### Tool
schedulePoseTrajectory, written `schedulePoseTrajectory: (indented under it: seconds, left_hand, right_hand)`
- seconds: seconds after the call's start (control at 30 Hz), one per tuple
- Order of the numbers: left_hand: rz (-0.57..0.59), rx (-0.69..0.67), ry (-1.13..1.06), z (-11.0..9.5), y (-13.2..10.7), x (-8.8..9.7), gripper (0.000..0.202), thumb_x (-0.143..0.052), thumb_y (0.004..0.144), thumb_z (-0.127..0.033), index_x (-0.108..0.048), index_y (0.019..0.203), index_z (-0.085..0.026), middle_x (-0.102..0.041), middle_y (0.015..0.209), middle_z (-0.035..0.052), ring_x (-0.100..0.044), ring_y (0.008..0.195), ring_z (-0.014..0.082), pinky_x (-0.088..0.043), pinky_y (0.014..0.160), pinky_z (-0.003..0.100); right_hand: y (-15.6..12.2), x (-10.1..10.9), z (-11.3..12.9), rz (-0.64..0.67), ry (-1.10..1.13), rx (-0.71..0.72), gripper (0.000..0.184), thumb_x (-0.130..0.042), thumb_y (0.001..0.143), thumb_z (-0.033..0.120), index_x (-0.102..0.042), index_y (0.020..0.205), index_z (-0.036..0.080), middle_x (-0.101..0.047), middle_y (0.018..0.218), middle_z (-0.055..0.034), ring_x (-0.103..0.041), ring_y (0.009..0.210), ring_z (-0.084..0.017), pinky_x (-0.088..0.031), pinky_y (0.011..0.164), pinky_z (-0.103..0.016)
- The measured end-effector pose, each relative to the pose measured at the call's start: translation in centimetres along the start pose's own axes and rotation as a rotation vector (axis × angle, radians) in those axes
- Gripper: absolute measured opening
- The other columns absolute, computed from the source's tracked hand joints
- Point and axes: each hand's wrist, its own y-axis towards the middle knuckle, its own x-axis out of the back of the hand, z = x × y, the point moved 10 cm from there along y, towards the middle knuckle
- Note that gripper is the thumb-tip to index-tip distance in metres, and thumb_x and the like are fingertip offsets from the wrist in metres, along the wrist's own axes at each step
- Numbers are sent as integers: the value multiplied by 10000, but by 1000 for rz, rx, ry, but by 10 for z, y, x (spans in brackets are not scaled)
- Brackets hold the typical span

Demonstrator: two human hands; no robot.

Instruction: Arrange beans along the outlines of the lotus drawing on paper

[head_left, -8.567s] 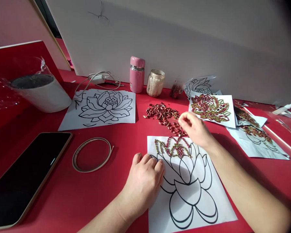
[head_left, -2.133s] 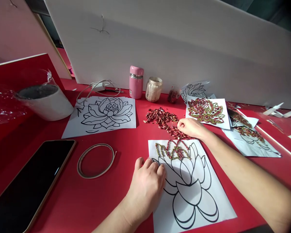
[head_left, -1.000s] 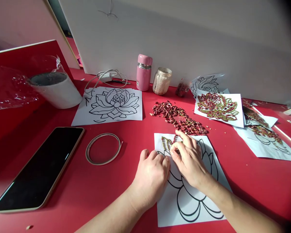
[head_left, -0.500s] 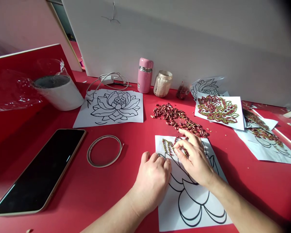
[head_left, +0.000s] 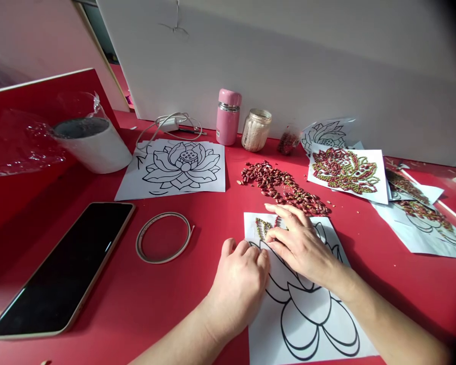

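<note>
A sheet of paper (head_left: 304, 324) with a black lotus outline lies in front of me. Along its upper left petals run rows of small green and red beans (head_left: 264, 226), partly covered by my hand. My left hand (head_left: 243, 276) rests curled over the sheet's left edge, and whatever its fingers hold is hidden. My right hand (head_left: 302, 248) leans over the upper part of the drawing. Its thumb and index finger come together right beside the left hand's fingers, while its other fingers stretch out. Anything in that pinch is too small to make out.
Behind the sheet lies a heap of red beans (head_left: 285, 187). A pink thermos (head_left: 228, 119), a glass jar (head_left: 256, 131) and a bean-covered lotus picture (head_left: 345, 170) stand or lie farther back. Leftward are a tape roll (head_left: 139, 243), a phone (head_left: 61, 268) and printed lotus sheets (head_left: 133, 182).
My right hand has moved left and slightly down, from above the bean rows to beside my left hand. My left hand has stayed nearly still.
</note>
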Motion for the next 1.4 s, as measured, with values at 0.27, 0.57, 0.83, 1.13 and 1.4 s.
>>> schedulePoseTrajectory:
  seconds: [0.27, 0.57, 0.83, 1.13, 1.4]
  left_hand:
    - [-20, 5, 0, -1, 2, 3, 99, -440, 787, -116, -502, 733, -172, -495, 622, 4, -418, 606, 144, -280, 656, 322]
    - [-17, 7, 9, -1, 1, 3, 96, -440, 783, -112, -509, 746, -168, -495, 622, 6, -420, 611, 149, -286, 654, 329]
    - [-12, 9, 10, -1, 1, 2, 111, -430, 791, -106, -522, 772, -165, -502, 626, 2, -420, 614, 153, -288, 657, 336]
    - [-1, 18, 7, 0, 1, 4, 109, -436, 794, -118, -525, 753, -167, -508, 629, 12, -429, 621, 153, -295, 659, 334]
    - [4, 21, -1, 0, 1, 3, 123, -425, 798, -116, -527, 752, -165, -510, 626, 12, -426, 619, 152, -296, 660, 339]
  right_hand:
    - [-4, -2, -5, -26, 53, -19, 125, -434, 817, 210, -546, 763, 194, -416, 1293, -76, -333, 1206, -213, -318, 977, -405]
    - [-6, 0, -15, -47, 117, -109, 97, -455, 794, 242, -538, 758, 210, -421, 1276, -72, -360, 1189, -230, -355, 948, -419]
    - [-4, -2, -8, -15, 57, -70, 128, -438, 813, 217, -546, 747, 200, -402, 1296, -75, -314, 1216, -226, -310, 980, -423]
    - [-5, -2, -14, -11, 149, -111, 108, -439, 815, 235, -531, 766, 208, -428, 1258, -86, -360, 1191, -221, -362, 946, -424]
    - [-3, -5, -13, 0, 131, -113, 123, -445, 804, 239, -546, 737, 216, -455, 1247, -85, -387, 1163, -235, -387, 902, -454]
